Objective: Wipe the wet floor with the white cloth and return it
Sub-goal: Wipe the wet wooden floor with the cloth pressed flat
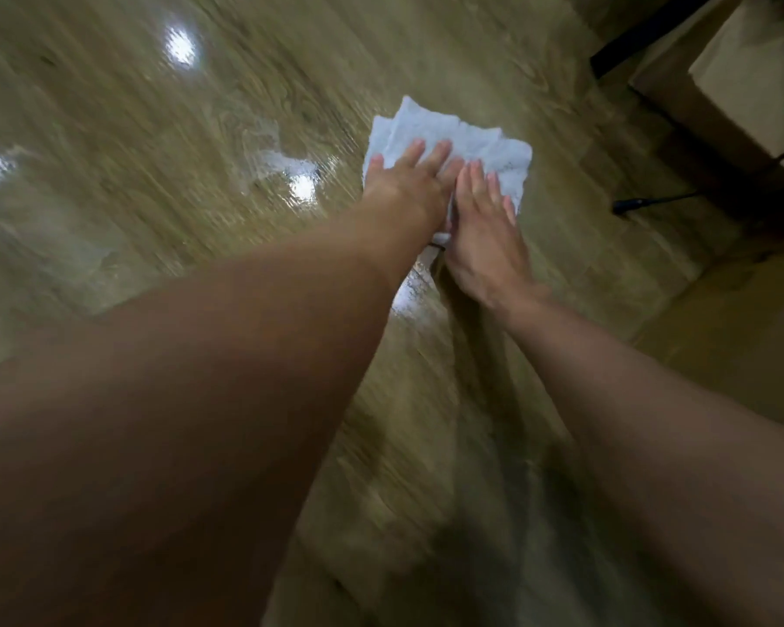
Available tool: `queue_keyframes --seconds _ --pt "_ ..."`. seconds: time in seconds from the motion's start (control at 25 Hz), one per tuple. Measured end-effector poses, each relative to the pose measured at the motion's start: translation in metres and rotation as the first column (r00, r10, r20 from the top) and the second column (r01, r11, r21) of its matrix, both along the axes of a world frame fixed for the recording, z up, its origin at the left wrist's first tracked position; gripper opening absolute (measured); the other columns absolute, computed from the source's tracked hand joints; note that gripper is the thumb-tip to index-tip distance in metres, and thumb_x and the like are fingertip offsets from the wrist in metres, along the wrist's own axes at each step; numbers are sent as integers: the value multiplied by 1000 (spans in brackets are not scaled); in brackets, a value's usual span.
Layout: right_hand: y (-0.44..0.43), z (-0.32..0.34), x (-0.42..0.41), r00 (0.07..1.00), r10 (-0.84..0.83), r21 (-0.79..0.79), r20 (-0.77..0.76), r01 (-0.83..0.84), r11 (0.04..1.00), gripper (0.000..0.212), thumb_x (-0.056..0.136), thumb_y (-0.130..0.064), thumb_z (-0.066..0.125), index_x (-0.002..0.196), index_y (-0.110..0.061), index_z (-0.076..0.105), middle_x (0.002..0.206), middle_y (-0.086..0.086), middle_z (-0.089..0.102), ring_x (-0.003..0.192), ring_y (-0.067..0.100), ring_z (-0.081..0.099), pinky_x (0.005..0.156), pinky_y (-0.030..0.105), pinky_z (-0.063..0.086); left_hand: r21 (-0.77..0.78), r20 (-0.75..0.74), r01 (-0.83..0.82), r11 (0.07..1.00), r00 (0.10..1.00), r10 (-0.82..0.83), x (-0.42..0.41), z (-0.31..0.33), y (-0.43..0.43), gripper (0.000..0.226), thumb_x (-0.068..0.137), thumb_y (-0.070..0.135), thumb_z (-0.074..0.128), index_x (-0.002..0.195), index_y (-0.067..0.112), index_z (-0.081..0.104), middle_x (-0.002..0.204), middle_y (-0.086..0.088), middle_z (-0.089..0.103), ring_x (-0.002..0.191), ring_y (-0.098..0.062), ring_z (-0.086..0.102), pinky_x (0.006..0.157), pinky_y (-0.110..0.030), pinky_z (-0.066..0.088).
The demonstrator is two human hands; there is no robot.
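A crumpled white cloth [471,138] lies flat on the glossy wood-pattern floor [155,106], right of centre. My left hand [408,178] presses palm-down on the cloth's left part, fingers stretched out. Right beside it, touching, my right hand [485,237] lies palm-down on the cloth's near right part, fingers straight. A shiny wet patch [286,169] spreads on the floor just left of the cloth. Another wet gleam [410,291] shows between my wrists. The picture is motion-blurred.
A black cable with a plug end [643,202] lies on the floor right of the cloth. A light brown box-like piece [743,83] with a dark base stands at the upper right. A beige surface [743,337] lies at the right edge.
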State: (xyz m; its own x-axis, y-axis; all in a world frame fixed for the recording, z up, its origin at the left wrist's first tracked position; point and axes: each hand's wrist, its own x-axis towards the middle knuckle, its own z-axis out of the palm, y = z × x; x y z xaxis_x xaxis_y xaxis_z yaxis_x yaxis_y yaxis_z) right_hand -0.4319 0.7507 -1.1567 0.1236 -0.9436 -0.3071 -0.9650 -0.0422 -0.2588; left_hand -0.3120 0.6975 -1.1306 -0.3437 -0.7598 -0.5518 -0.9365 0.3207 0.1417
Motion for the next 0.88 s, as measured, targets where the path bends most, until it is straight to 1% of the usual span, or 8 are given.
queue_keyframes --seconds 0.24,0.36,0.52,0.6,0.64,0.72,0.76,0.88 --pt "-16 -13 -13 994 -2 -111 108 14 994 56 101 -16 29 154 -13 11 163 4 6 150 21 0 120 39 -1 -39 -48 -177 983 983 175 -14 -5 12 70 100 45 36 153 30 -6 160 9 -16 148 -24 -10 117 -56 6" --pt "-9 -11 -8 994 -18 -112 105 30 993 52 104 -18 25 154 -11 13 163 3 6 150 22 1 120 39 1 -45 8 -178 983 984 179 -13 3 39 75 98 44 41 153 31 -8 160 6 -16 148 -29 -10 118 -54 9" --pt "89 -3 11 993 -17 -88 118 27 996 52 104 -19 26 154 -10 13 163 5 6 150 22 0 120 38 2 -72 127 -14 997 992 23 7 19 126 66 100 45 37 154 28 3 162 -3 -2 148 -34 0 118 -53 6" --pt "161 0 26 985 32 -87 172 -17 996 54 103 -21 29 154 -11 13 163 4 5 149 20 -5 120 37 -2 -106 168 200 974 969 -180 33 26 172 50 101 38 34 148 20 28 153 -13 27 144 -34 18 119 -50 12" --pt "188 0 32 975 52 -64 214 -39 997 54 103 -21 29 154 -13 13 162 3 3 148 17 -8 120 35 -5 -125 159 279 952 953 -258 49 30 188 40 101 31 35 137 18 44 140 -13 44 137 -33 33 115 -46 24" --pt "209 -2 39 952 82 -14 293 -81 997 52 104 -22 28 154 -16 12 162 0 1 146 12 -13 117 31 -11 -175 29 232 957 973 -231 71 35 199 24 98 22 40 114 15 56 119 -8 58 117 -29 54 92 -38 45" --pt "201 -3 42 949 83 -5 304 -86 996 52 105 -23 27 154 -18 12 162 -2 1 146 12 -12 116 31 -11 -205 -14 170 964 984 -177 76 36 198 20 98 21 43 111 13 55 116 -8 59 111 -29 57 81 -37 46" --pt "134 -4 54 958 122 -1 261 -126 992 51 106 -26 25 154 -21 12 162 -5 3 149 16 -6 118 33 -6 -271 7 -2 962 1000 4 79 28 168 30 97 20 48 125 8 44 129 -15 52 121 -32 50 86 -40 45"
